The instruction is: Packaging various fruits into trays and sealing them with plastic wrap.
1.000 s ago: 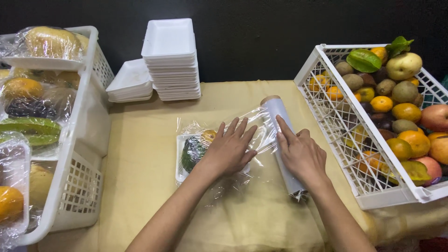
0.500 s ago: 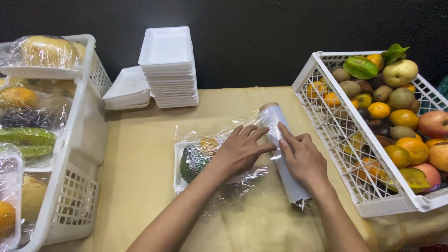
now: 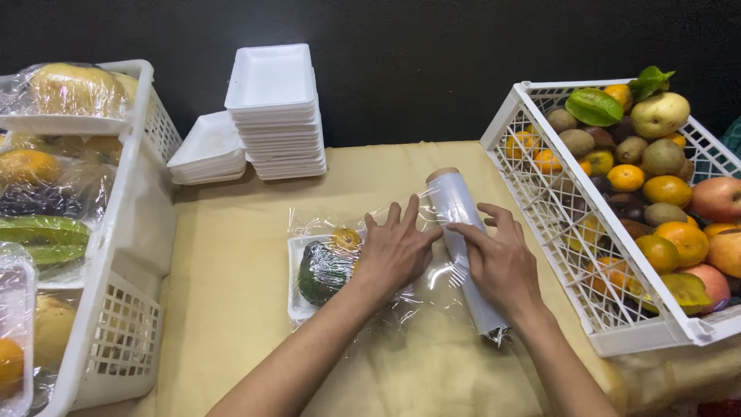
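Observation:
A white foam tray (image 3: pixel 296 297) with a dark green fruit (image 3: pixel 320 266) and a small orange fruit (image 3: pixel 345 239) lies on the tan cloth, covered by clear film. My left hand (image 3: pixel 395 251) presses flat on the film over the tray's right side, fingers spread. A roll of cling film (image 3: pixel 463 243) lies just right of the tray, its sheet stretched over the tray. My right hand (image 3: pixel 500 262) rests on the roll, fingers curled over its middle.
A white crate (image 3: pixel 540 185) full of mixed fruit stands at the right. Another white crate (image 3: pixel 123 232) with wrapped fruit trays stands at the left. Two stacks of foam trays (image 3: pixel 274 108) sit at the back, against a dark wall.
My left hand drew back from the roll and spread its fingers on the film over the tray. My right hand's fingers lifted and curled over the roll. The view shifted slightly.

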